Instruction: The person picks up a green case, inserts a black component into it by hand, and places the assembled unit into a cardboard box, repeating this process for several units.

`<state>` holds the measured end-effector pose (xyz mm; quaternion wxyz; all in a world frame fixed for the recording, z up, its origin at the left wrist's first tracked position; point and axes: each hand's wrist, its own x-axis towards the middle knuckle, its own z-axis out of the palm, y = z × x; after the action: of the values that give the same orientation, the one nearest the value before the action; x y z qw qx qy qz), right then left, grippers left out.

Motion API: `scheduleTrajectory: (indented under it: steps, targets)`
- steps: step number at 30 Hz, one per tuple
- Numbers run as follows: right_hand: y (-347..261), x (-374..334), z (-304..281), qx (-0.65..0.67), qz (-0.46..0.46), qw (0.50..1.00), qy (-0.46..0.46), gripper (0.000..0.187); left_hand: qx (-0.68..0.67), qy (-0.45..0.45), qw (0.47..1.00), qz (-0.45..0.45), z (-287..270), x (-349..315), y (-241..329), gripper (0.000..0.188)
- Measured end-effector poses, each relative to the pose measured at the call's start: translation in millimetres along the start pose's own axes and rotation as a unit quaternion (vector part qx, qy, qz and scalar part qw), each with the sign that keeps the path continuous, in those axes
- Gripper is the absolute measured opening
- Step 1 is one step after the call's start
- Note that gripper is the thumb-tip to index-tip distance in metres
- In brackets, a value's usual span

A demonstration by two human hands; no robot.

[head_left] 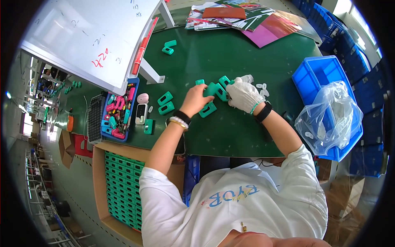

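Note:
My bare left hand (196,101) pinches a small teal plastic case (212,89) over the green table. My right hand (243,95), in a white knit glove, is closed with its fingertips at another teal plastic case (221,93); the glove partly covers what it grips. A further teal case (224,81) lies just beyond the fingers. Below the left fingers sits a teal case with an oval opening (207,109), and one more teal case (200,82) shows past the knuckles. Small white parts (263,89) are scattered right of the glove.
A blue bin (302,76) with a clear plastic bag (335,111) stands right. To the left are a whiteboard (90,37), a blue tray (132,84) of colourful pieces, loose teal cases (165,98) and a carton (98,181) of teal cases. Magazines (263,31) lie at the back.

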<state>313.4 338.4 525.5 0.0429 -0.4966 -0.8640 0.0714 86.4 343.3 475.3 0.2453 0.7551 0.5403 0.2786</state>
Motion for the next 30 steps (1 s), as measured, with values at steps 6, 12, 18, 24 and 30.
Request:
scheduleTrajectory:
  steps: [6,12,18,24,30]
  targets:
    - [10.7,-5.4,-13.0,0.040,0.027,0.999,0.009,0.031,0.010,0.057,0.997,-0.057,-10.8,50.2,-1.5,0.048]
    - [18.8,-17.8,-50.0,0.112,0.045,0.992,0.026,0.036,0.285,-0.030,0.932,-0.220,-77.2,153.8,-58.9,0.048]
    - [15.1,-31.0,-63.3,0.134,0.038,0.988,0.072,0.059,0.330,0.107,0.868,-0.355,-85.3,234.7,-168.3,0.073]
    - [40.1,-47.7,-47.0,0.147,0.114,0.980,0.065,0.049,0.302,0.079,0.881,-0.356,-67.6,268.5,-181.9,0.074]
    - [46.5,-44.7,-38.8,0.181,0.122,0.967,0.129,0.039,0.314,0.125,0.879,-0.338,-65.2,276.3,-215.8,0.058]
